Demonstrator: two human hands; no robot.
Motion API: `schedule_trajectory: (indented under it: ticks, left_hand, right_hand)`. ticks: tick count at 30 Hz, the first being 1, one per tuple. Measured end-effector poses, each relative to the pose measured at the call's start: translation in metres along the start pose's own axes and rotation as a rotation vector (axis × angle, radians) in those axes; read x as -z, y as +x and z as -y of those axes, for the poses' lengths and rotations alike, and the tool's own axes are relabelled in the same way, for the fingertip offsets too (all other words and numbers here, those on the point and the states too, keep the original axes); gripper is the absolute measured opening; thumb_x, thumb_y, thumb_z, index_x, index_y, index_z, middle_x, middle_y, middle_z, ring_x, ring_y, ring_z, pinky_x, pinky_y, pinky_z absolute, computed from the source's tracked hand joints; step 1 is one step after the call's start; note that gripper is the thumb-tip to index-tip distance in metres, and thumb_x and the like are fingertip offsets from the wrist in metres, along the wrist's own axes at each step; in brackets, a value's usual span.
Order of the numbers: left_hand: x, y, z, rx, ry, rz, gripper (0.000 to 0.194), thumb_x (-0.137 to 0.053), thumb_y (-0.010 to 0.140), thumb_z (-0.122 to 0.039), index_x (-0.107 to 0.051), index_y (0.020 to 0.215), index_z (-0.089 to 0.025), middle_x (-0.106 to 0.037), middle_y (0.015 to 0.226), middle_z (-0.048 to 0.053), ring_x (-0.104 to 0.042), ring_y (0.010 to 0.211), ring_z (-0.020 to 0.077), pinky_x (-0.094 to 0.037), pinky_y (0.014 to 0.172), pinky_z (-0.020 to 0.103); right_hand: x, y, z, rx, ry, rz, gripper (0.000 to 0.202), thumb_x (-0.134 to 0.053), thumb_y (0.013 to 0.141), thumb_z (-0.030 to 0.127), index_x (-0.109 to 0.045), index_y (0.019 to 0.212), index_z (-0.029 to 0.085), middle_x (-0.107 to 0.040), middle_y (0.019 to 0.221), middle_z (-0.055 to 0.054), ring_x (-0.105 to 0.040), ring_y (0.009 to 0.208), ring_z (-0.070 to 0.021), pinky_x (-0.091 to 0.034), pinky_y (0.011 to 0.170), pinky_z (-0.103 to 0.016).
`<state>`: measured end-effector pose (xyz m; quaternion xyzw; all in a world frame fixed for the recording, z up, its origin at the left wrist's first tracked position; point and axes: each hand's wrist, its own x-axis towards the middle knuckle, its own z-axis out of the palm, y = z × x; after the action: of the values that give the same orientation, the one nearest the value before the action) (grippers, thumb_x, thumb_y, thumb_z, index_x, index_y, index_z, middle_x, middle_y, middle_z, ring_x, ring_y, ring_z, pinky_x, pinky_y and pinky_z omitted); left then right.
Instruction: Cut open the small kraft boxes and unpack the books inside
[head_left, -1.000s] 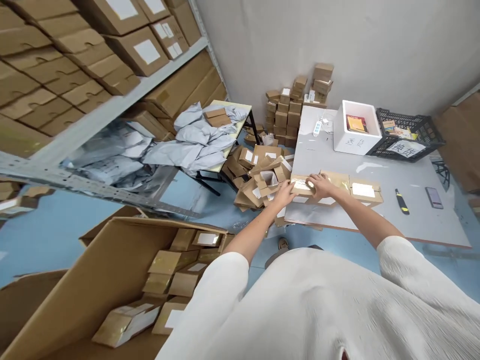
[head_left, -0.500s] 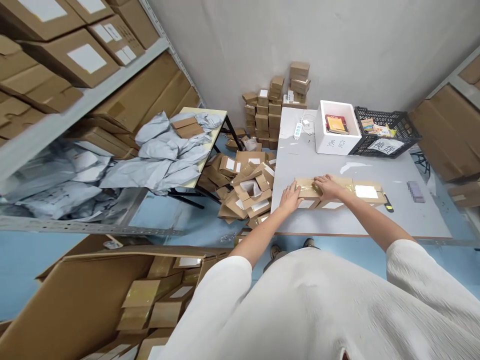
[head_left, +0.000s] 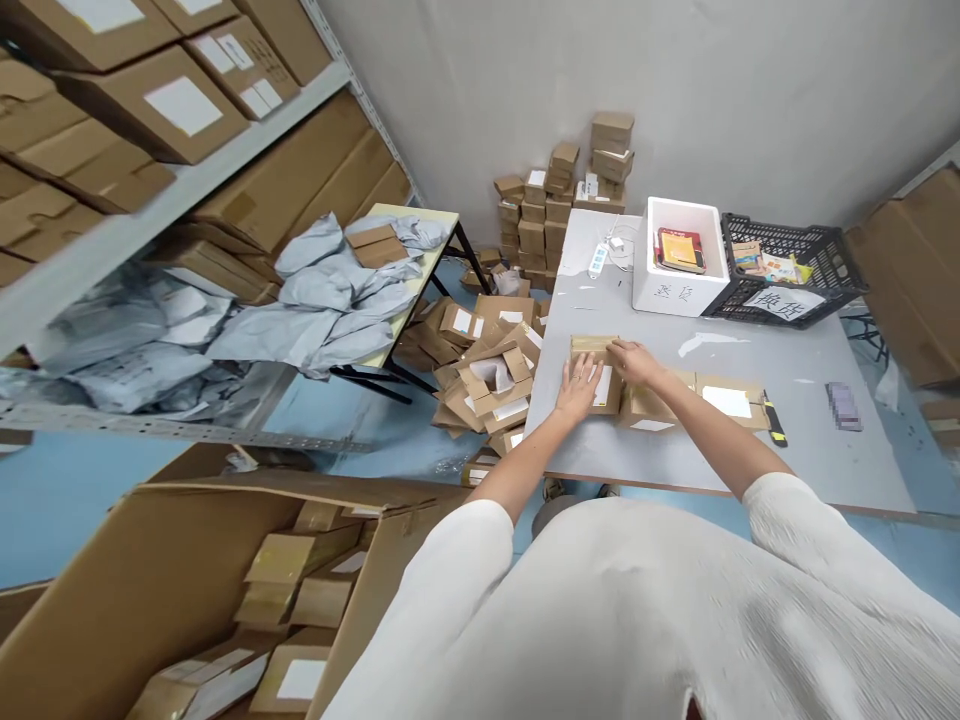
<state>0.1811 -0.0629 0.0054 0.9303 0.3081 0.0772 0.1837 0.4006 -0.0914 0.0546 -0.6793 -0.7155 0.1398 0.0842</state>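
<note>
My left hand (head_left: 579,388) lies with its fingers stretched out over the near left part of a small cardboard box (head_left: 592,344). The fingers of my right hand (head_left: 634,362) are bent over that box's right upper edge. Clear tape shows along the top, and a white label is partly covered by my left fingers. To its right, under my right forearm, sits a second cardboard box (head_left: 637,402). Beyond the forearm lies a third cardboard box (head_left: 694,384) with a white label. A black-and-yellow utility knife (head_left: 775,424) rests at its right end.
The grey table (head_left: 750,465) also bears a white foam box (head_left: 679,292) holding books, a black crate (head_left: 780,310) and a power strip (head_left: 598,262). Cardboard boxes (head_left: 504,400) are heaped on the floor left of it. A large open carton (head_left: 187,530) stands at lower left.
The leftmost box now stands apart from the second, turned so more of its labelled side shows. Both hands have shifted slightly left with it. The view has turned a little.
</note>
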Motion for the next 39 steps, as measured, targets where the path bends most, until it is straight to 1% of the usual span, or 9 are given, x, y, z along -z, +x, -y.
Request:
schedule_trajectory:
  ticks: [6,10,17,20,24,28,31,34,39]
  left_hand:
    - [-0.033,0.019,0.02,0.073,-0.017,0.281,0.083,-0.071,0.096,-0.027,-0.043,0.174,-0.025,-0.022,0.186,0.019,-0.017,0.173,0.0425,-0.007,0.137,0.07]
    - [-0.043,0.022,0.032,0.055,-0.034,0.286,0.077,-0.066,0.101,-0.036,-0.043,0.174,-0.027,-0.023,0.186,0.018,-0.016,0.173,0.041,-0.006,0.137,0.069]
    - [-0.046,0.007,0.042,0.038,0.051,0.317,0.081,-0.06,0.103,-0.04,-0.032,0.178,-0.029,-0.019,0.187,0.016,-0.014,0.174,0.0402,-0.008,0.136,0.072]
    - [-0.042,-0.006,0.052,0.049,0.133,0.365,0.08,-0.055,0.106,-0.044,-0.028,0.18,-0.03,-0.015,0.189,0.013,-0.011,0.175,0.0381,-0.009,0.138,0.069]
    - [-0.034,-0.024,0.062,0.069,0.176,0.377,0.077,-0.051,0.109,-0.05,-0.03,0.179,-0.029,-0.015,0.189,0.012,-0.011,0.175,0.0376,-0.013,0.138,0.065]
    - [-0.03,-0.033,0.064,0.079,0.152,0.385,0.075,-0.051,0.109,-0.05,-0.034,0.178,-0.026,-0.014,0.189,0.013,-0.011,0.175,0.0387,-0.018,0.138,0.062]
    - [-0.029,-0.032,0.061,0.081,0.145,0.379,0.073,-0.05,0.11,-0.049,-0.037,0.176,-0.022,-0.015,0.188,0.015,-0.013,0.174,0.0396,-0.018,0.139,0.06]
    - [-0.029,-0.03,0.058,0.086,0.145,0.359,0.071,-0.05,0.11,-0.048,-0.041,0.174,-0.021,-0.02,0.187,0.017,-0.017,0.173,0.0406,-0.017,0.139,0.06]
    - [-0.029,-0.027,0.057,0.104,0.134,0.323,0.064,-0.052,0.109,-0.047,-0.048,0.169,-0.022,-0.028,0.185,0.018,-0.025,0.171,0.0399,-0.022,0.138,0.058]
  right_hand:
    - [0.008,-0.041,-0.012,-0.1,0.082,-0.087,0.063,-0.061,0.096,0.029,-0.06,0.159,0.023,-0.054,0.169,-0.018,-0.048,0.156,-0.0409,-0.037,0.127,-0.065]
    - [0.016,-0.08,-0.017,-0.133,0.096,-0.011,0.063,-0.067,0.098,0.043,-0.06,0.158,0.024,-0.049,0.172,-0.019,-0.043,0.16,-0.0412,-0.035,0.129,-0.063]
    - [0.012,-0.11,-0.024,-0.168,0.034,0.229,0.139,-0.094,0.065,0.071,-0.026,0.18,0.03,-0.023,0.185,-0.019,-0.016,0.17,-0.0497,-0.016,0.134,-0.069]
    - [0.007,-0.106,-0.032,-0.168,-0.008,0.306,0.151,-0.091,0.063,0.076,-0.009,0.182,0.031,-0.01,0.188,-0.017,-0.005,0.172,-0.0507,-0.01,0.135,-0.069]
    - [0.012,-0.091,-0.047,-0.109,-0.017,0.263,0.138,-0.083,0.073,0.077,-0.014,0.182,0.028,-0.013,0.188,-0.016,-0.015,0.171,-0.0479,-0.016,0.136,-0.063]
    - [0.022,-0.073,-0.055,-0.075,-0.075,0.107,0.081,-0.068,0.096,0.06,-0.053,0.167,0.022,-0.049,0.171,-0.019,-0.048,0.153,-0.0463,-0.04,0.124,-0.059]
    - [0.02,-0.063,-0.055,-0.119,-0.128,-0.038,0.058,-0.045,0.11,0.042,-0.057,0.161,0.018,-0.063,0.157,-0.021,-0.059,0.139,-0.0425,-0.045,0.116,-0.058]
    - [0.008,-0.056,-0.053,-0.183,-0.16,-0.137,0.065,-0.035,0.111,0.036,-0.039,0.172,0.013,-0.056,0.165,-0.022,-0.051,0.148,-0.0421,-0.036,0.125,-0.062]
    - [-0.016,-0.049,-0.053,-0.25,-0.187,-0.163,0.086,-0.039,0.106,0.039,-0.007,0.181,0.009,-0.019,0.187,-0.019,-0.015,0.171,-0.0427,-0.009,0.137,-0.068]
